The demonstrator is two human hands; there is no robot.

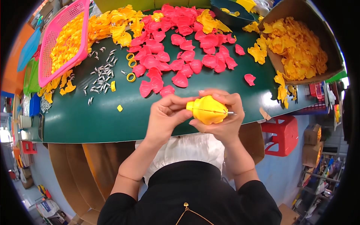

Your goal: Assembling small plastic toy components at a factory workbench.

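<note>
A yellow bud-shaped plastic piece (208,110) is held between my two hands, just above the table's near edge. My left hand (167,116) pinches its narrow collar end between thumb and fingers. Around the wide end, the fingers of my right hand (224,119) are wrapped. A thin metal pin (232,113) sticks out of that end, beside my right fingers. A seam runs along the yellow body. Beyond my hands lies a spread of curved pink-red plastic shells (180,79). Yellow rings (131,77) and a heap of small metal pins (103,77) lie to the left.
On the dark green table (75,120), a pink basket (83,52) of yellow parts stands at the far left. A cardboard box (277,62) of yellow pieces is at the right, a dark bowl (238,18) behind. A red stool (281,135) stands below the right edge.
</note>
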